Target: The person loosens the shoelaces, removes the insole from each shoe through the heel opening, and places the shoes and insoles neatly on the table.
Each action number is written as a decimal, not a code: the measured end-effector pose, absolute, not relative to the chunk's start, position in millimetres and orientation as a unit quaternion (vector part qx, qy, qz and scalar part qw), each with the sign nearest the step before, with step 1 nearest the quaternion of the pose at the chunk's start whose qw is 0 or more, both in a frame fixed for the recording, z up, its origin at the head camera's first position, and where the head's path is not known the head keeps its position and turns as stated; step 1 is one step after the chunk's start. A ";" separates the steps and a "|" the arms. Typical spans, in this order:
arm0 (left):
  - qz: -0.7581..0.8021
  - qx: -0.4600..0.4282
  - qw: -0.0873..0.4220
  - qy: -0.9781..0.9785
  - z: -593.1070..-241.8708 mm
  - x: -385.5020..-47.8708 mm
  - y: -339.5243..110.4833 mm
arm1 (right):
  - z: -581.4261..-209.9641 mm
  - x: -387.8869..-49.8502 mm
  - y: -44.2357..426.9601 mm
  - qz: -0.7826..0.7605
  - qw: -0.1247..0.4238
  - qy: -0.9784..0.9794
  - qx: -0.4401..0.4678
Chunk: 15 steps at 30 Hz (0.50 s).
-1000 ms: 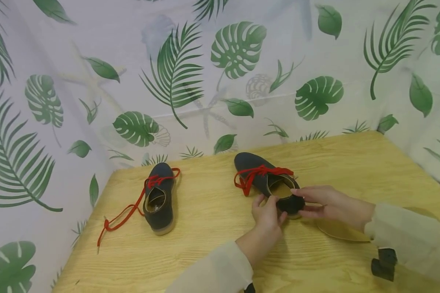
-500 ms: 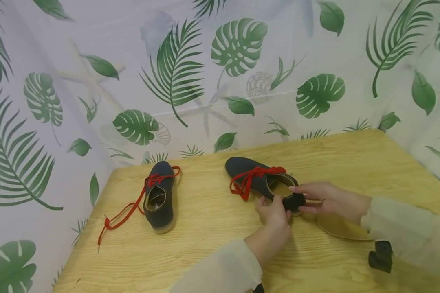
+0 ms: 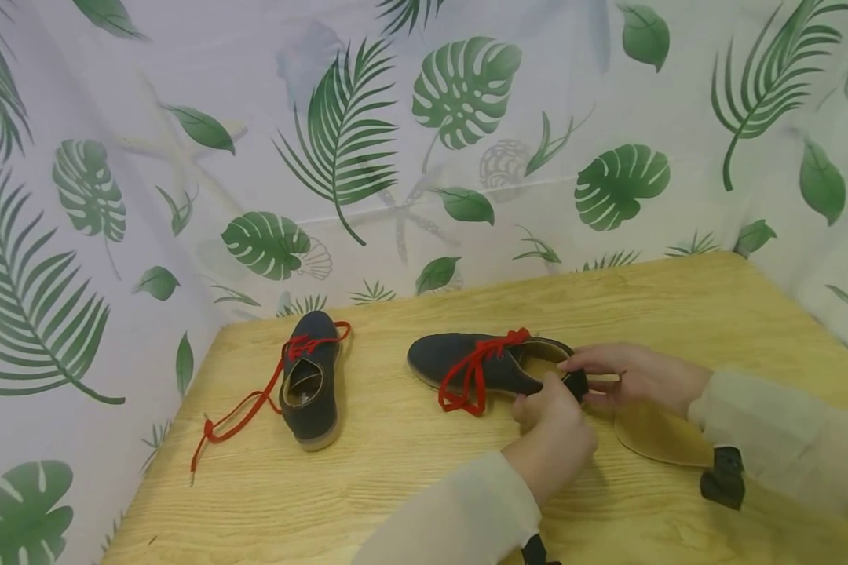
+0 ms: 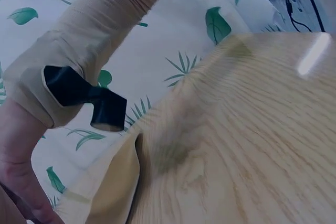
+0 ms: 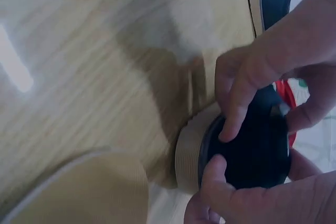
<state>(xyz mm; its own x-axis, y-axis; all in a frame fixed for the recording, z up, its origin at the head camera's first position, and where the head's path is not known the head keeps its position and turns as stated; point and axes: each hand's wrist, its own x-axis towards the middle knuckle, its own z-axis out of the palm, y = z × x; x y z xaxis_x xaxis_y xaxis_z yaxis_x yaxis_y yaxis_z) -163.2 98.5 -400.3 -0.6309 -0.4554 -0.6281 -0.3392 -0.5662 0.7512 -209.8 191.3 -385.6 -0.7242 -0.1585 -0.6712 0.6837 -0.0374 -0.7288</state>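
Two hands, left hand (image 3: 557, 435) at five o'clock and right hand (image 3: 632, 378) at three, pinch the heel of the dark shoe (image 3: 500, 373), at three o'clock from its mate (image 3: 315, 417) on the worktop (image 3: 254, 510), and turning it could trap its slack red laces (image 3: 493, 344) underneath.

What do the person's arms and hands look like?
Both hands are bare. Long, plain, pale beige sleeves run down to them, slightly wrinkled, and a black gadget sticks out near the end of each sleeve.
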 end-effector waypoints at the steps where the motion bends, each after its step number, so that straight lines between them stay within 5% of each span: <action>1: -0.769 0.436 0.039 -0.466 -399.4 -163.5 100.4 | -385.7 -211.2 192.1 -0.690 0.307 0.621 0.209; 15: -0.863 0.389 0.018 -0.322 -400.5 -174.9 95.2 | -391.3 -232.7 203.3 -0.684 0.307 0.637 0.178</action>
<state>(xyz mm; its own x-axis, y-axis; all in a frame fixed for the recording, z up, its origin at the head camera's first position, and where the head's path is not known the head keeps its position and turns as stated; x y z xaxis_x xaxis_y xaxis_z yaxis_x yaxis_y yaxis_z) -174.9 95.2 -400.5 -0.6974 -0.2815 -0.6590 -0.2192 -0.7918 0.5701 -232.7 203.3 -391.3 -0.7478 -0.1938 -0.6350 0.6471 0.0010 -0.7624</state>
